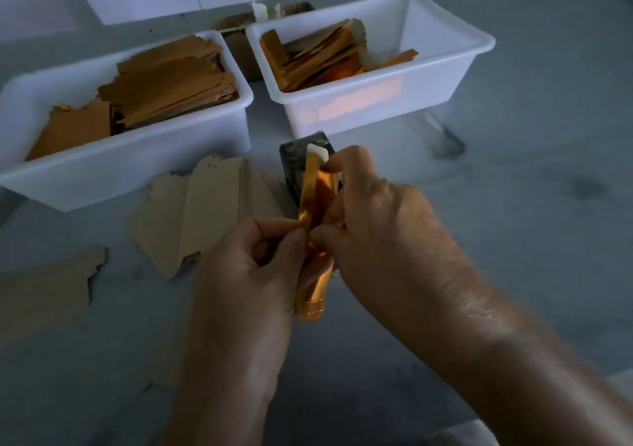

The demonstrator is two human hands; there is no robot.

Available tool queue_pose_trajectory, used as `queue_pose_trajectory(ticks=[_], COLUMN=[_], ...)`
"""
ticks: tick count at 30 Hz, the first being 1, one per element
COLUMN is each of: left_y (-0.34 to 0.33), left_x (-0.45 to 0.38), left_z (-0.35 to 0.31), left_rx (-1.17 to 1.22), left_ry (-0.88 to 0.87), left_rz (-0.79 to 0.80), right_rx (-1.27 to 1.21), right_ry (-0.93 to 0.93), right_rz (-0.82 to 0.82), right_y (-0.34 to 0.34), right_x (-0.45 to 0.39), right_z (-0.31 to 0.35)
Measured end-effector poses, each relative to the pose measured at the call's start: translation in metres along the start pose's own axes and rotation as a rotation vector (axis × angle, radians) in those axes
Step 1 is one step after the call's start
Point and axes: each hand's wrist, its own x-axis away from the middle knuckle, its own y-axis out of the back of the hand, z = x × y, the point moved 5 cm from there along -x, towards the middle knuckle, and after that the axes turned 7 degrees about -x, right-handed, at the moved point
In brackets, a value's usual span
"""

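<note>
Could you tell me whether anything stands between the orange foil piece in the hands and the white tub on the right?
Only a dark block, standing on the table just behind the orange foil piece, before the near wall of the white tub. The left hand and right hand pinch the piece directly; the tub's top is open.

Place: small packing workshop, by the look.
Signs: white bins (113,178) across upper frame, stacked with orange card blanks (164,82); grey worktop (513,240).

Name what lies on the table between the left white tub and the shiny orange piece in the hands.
In the head view, flat brown card blanks lie there, beside the shiny orange piece.
</note>
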Motion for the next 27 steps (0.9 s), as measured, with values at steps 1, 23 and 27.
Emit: queue_pose_trajectory(ticks=[1, 23, 27], left_y=[-0.001, 0.046, 0.064], left_x=[0.0, -0.019, -0.036], left_z=[0.0, -0.013, 0.005], left_rx=[-0.014, -0.303, -0.756], left_ry=[-0.014, -0.104, -0.117], left_rz=[-0.012, -0.05, -0.271], right_rx=[0.026, -0.837, -1.304], right_ry=[-0.007, -0.27, -0.4], right_rz=[-0.027, 0.189, -0.091], right_y=[-0.003, 0.011, 0.022], right_x=[-0.001, -0.059, -0.127], right_z=[-0.005, -0.005, -0.016])
